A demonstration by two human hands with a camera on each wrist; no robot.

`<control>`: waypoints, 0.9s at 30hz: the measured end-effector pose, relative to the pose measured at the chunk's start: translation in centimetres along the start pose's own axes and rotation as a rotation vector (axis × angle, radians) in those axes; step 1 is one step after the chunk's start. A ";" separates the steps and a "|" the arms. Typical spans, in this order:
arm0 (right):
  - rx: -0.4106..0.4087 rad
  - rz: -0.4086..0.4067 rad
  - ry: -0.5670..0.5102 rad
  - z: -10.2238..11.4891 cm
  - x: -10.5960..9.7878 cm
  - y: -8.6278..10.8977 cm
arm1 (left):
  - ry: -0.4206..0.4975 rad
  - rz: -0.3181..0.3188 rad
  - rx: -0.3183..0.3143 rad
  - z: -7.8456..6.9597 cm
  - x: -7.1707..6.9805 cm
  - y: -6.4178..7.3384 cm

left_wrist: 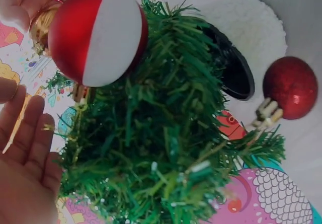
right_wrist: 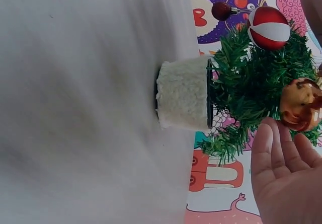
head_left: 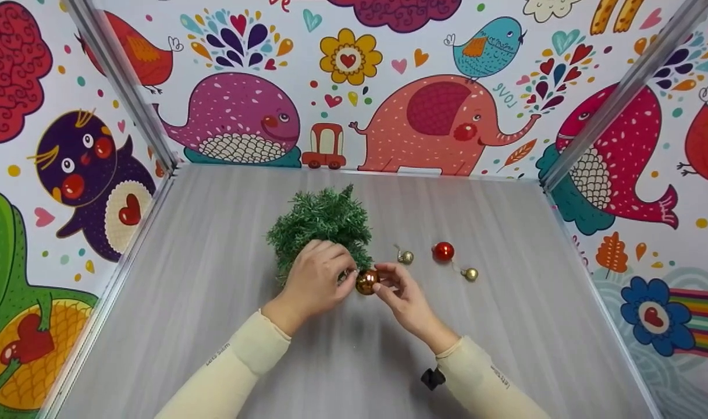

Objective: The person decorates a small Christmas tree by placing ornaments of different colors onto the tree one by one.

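Note:
Between the thumb and fingers of my right hand [head_left: 406, 294] is a shiny gold bauble [head_left: 367, 281], close to the right side of a small green artificial Christmas tree [head_left: 324, 221]. My left hand [head_left: 319, 276] reaches over the tree's near side, thumb and index fingertips pinched together beside the bauble's top, at its thin hanging string. From the branches hang a red-and-white bauble [left_wrist: 95, 38] and a dark red bauble [left_wrist: 290, 88]. The tree stands in a white fuzzy pot [right_wrist: 183, 93], seen in the right wrist view; in the head view the pot is hidden.
Right of the tree lie a red bauble [head_left: 444, 251] and two small gold baubles, one nearer the tree [head_left: 407, 257] and one farther right [head_left: 471, 274]. Cartoon-printed walls [head_left: 330, 87] enclose the grey table [head_left: 214, 244] at the back and both sides.

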State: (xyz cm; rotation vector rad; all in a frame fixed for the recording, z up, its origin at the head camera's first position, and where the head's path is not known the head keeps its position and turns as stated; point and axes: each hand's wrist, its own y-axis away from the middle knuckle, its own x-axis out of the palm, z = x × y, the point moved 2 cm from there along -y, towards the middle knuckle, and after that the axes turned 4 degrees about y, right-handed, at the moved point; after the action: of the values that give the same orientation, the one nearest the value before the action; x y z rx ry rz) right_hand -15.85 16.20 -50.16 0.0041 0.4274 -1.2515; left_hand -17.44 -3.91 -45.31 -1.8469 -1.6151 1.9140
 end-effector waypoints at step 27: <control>-0.397 -0.304 0.311 2.4 1.7 -2.0 | -0.059 0.035 -0.019 -0.3 0.3 -0.7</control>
State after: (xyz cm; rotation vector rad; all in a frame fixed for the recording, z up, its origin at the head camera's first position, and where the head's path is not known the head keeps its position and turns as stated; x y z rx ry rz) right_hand -16.53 13.41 -48.05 -0.2129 0.9692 -1.4506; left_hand -17.76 -3.22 -44.96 -1.8553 -1.6333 1.9928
